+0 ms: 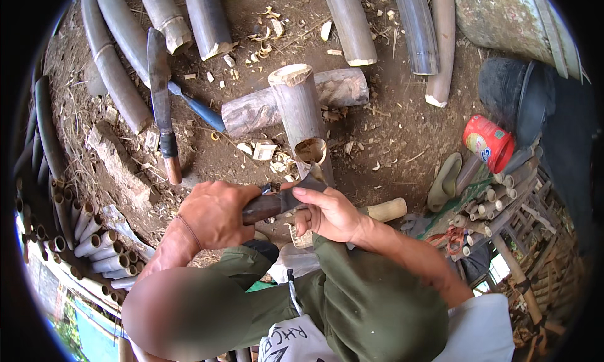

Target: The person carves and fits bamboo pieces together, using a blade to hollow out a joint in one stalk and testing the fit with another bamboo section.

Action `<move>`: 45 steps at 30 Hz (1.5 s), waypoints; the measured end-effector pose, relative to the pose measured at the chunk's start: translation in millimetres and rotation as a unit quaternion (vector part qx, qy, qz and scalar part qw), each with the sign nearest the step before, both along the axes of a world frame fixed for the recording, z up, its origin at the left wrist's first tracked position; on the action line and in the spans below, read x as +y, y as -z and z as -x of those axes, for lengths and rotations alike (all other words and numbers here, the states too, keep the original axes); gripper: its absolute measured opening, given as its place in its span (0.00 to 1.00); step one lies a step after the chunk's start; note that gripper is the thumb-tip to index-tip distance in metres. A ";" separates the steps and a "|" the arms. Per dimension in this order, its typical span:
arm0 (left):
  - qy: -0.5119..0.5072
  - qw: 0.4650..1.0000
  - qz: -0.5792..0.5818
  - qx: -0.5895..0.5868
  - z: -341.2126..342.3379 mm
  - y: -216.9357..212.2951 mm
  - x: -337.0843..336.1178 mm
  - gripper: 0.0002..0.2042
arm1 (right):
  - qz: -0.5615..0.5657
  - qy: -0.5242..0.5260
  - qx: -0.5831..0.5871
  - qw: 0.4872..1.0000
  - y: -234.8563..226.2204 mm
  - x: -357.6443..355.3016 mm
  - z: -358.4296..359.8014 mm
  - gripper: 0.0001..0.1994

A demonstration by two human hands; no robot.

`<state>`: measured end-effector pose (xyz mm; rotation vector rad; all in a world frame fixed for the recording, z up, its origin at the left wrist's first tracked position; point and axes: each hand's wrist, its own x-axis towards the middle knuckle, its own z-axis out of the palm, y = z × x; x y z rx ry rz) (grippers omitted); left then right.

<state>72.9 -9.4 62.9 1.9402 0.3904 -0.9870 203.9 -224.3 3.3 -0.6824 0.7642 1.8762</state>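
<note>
My left hand (pixel 217 212) is closed round the brown handle of a knife (pixel 261 209) with a dark collar and a short dark blade. Against the collar and blade, my right hand (pixel 330 212) presses its thumb, fingers curled underneath. The knife's dark tip points up beside the hollow cut end of a thick bamboo section (pixel 299 110). That bamboo lies across a rough log (pixel 255 113) on the ground. To the left, a machete (pixel 160 97) with a wooden grip lies near a blue-handled tool (pixel 201 113).
Several cut bamboo poles (pixel 346 25) lie at the far side. Pale chips and a stone block (pixel 121 164) are on the dirt. At right stand a red tin (pixel 487 143), a black bucket (pixel 503 91), a slipper (pixel 445 182) and a bamboo rack (pixel 497 217).
</note>
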 end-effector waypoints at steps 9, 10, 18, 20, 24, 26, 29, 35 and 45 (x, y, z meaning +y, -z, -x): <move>-0.408 0.907 0.103 0.007 46.4 55.9 -140.7 0.21 | 0.041 -0.274 -0.383 0.881 -0.1 -9.2 0.2 0.18; -0.440 0.891 0.110 0.013 43.8 57.8 -157.2 0.21 | 0.052 -0.285 -0.415 0.862 -1.9 -7.8 -0.6 0.17; -0.607 0.779 0.156 0.007 -9.5 55.8 -229.2 0.24 | 0.065 -0.397 -0.605 0.687 -0.3 -6.8 -6.7 0.11; -0.573 0.808 0.137 -0.023 0.9 53.4 -224.0 0.27 | 0.056 -0.394 -0.632 0.665 -3.6 -14.2 -0.2 0.11; -0.615 0.771 0.161 -0.031 39.6 65.3 -206.9 0.26 | -0.045 -0.383 -0.527 0.757 -1.8 7.1 12.4 0.13; -0.517 0.855 0.037 -0.010 55.9 73.8 -158.1 0.19 | -0.062 -0.365 -0.426 0.826 2.8 32.1 15.2 0.11; -0.239 0.949 -0.177 -0.106 48.4 59.9 -59.5 0.11 | -0.078 0.001 -0.257 0.963 16.5 31.8 32.6 0.12; 0.141 0.951 -0.274 -0.040 -75.3 3.2 17.3 0.04 | -0.095 0.271 0.002 0.958 15.8 35.5 9.5 0.16; 0.177 0.956 -0.232 0.023 -95.6 -5.7 -5.6 0.10 | -0.096 0.256 0.055 0.960 16.8 18.8 -5.2 0.13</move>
